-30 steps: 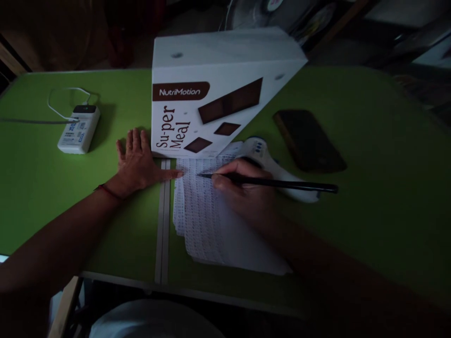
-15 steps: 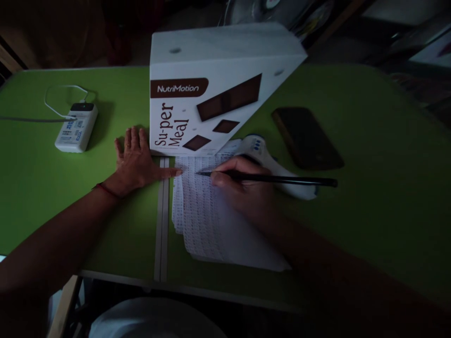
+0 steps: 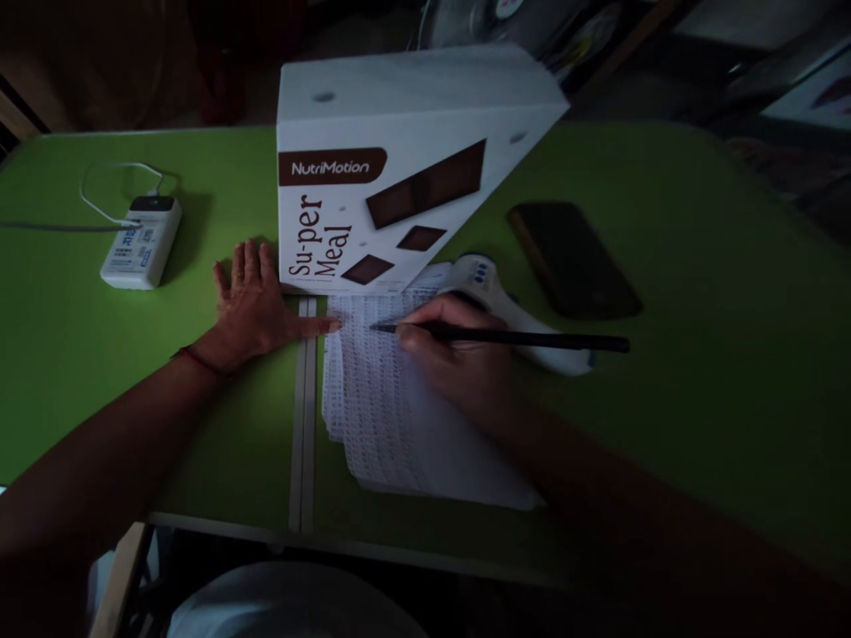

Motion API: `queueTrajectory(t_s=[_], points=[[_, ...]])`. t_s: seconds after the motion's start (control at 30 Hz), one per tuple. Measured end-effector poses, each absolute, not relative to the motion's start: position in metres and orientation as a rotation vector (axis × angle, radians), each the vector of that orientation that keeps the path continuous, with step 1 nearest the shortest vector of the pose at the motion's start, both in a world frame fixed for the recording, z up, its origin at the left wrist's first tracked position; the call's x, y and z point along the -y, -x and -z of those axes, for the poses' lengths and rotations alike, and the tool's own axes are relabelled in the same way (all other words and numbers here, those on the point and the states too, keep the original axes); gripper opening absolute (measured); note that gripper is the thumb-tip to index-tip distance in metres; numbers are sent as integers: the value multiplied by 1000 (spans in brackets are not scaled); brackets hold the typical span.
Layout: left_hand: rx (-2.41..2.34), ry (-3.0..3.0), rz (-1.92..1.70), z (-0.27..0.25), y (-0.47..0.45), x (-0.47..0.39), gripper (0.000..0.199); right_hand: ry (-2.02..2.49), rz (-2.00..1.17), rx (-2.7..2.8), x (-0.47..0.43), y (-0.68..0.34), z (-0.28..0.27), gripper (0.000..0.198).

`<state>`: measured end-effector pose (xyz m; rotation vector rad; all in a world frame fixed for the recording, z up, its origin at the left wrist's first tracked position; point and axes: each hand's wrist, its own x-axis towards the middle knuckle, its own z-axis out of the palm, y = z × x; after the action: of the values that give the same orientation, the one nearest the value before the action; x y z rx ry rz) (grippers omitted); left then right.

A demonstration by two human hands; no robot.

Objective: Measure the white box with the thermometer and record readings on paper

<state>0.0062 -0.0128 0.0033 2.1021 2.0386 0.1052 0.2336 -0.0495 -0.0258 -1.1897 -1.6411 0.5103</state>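
Observation:
My left hand (image 3: 253,306) lies flat on the green table, fingers spread, its thumb stretched over the left edge of the paper sheets (image 3: 378,416). Rows of small handwriting fill the left part of the top sheet; the rest of it is blank. Pinched in my right hand (image 3: 458,354) is a slim black pen (image 3: 551,338), its tip at the writing near the top of the page. Behind the paper stands a white NutriMotion box (image 3: 378,115), which meets the sheets' top edge. A white device with blue dots (image 3: 485,279) lies beyond my right hand, partly hidden by it.
The green table (image 3: 226,461) has a pale seam strip (image 3: 302,425) left of the paper. A dark phone (image 3: 575,261) lies to the right. On the left is a white power bank (image 3: 143,244) with cables plugged in. The room is dim.
The whole view has shifted very slightly to the left. Both hands, the pen and the paper keep nearly the same places relative to each other.

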Motion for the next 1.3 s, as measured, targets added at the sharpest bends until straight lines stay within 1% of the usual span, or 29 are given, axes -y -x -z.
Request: queueTrajectory(t_s=[0.2,0.37,0.7,1.0,1.17,1.3], points=[[-2021,-2131,-128,-3,-6,12,152,1229,-486,1581,50,-231,25,9],[-2024,-2120,-116,-1,-5,12,157,1200,-489,1615,50,-232,25,10],[-1999,-2139,-194,3,-2,10,154,1171,-450,1613,51,-233,25,12],[-2014,-2114,-166,0,-4,10,155,1172,-509,1704,52,-238,27,11],[-2031,-2095,-78,-4,-6,13,155,1162,-519,1760,51,-237,26,11],[-2025,-2107,-87,-5,-6,13,152,1174,-535,1708,52,-233,26,10]])
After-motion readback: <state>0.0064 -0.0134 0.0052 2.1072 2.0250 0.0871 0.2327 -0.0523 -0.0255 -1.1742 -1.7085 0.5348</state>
